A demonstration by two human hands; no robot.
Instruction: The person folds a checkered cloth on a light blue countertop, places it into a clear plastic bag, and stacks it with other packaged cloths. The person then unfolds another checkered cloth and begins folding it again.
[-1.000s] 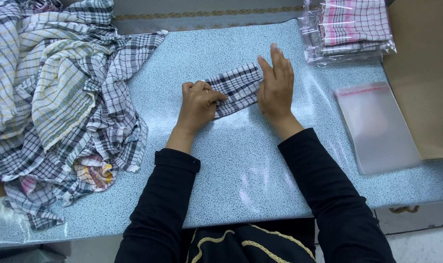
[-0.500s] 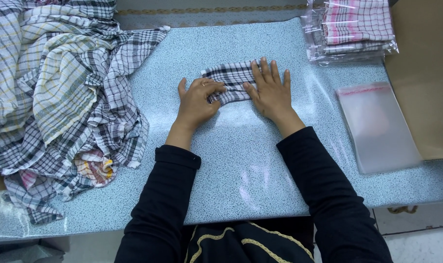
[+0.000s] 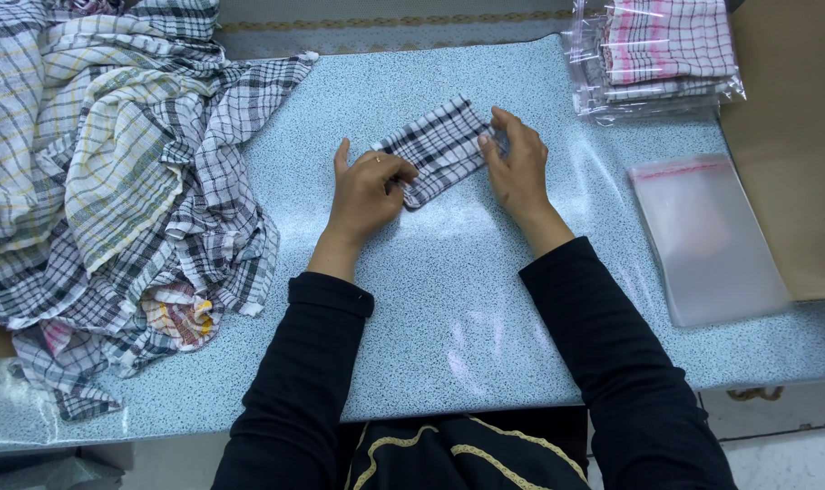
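- Fingers (image 3: 396, 171) of the left hand (image 3: 367, 192) are curled and pinch the near-left end of a small folded black-and-white checked cloth (image 3: 439, 145); the thumb side presses on the fabric edge.
- Fingers (image 3: 496, 143) of the right hand (image 3: 519, 168) are bent and closed on the right end of the same folded cloth, thumb and fingertips gripping its edge.
- Folded cloth position: lying flat on the pale blue speckled surface (image 3: 449, 308), set at a slant between the two hands, near the middle of the surface and toward its far half.
- Both forearms are covered by black sleeves (image 3: 612, 336) that reach to the wrists.
- Left of the hands, well apart from the folded cloth: a large loose heap of checked cloths (image 3: 113, 181) in black, white, grey and yellow-green, spread over the left part of the surface and hanging over its left and near edges.
- Far right corner: a stack of clear plastic packets holding folded pink-and-white checked cloths (image 3: 666, 50).
- Right of the right hand, near the surface edge: an empty flat clear plastic bag (image 3: 707, 240) with a reddish strip at its far end, lying flat.
- Beyond the bag on the right: a brown cardboard sheet (image 3: 793, 136), which the bag partly overlaps.
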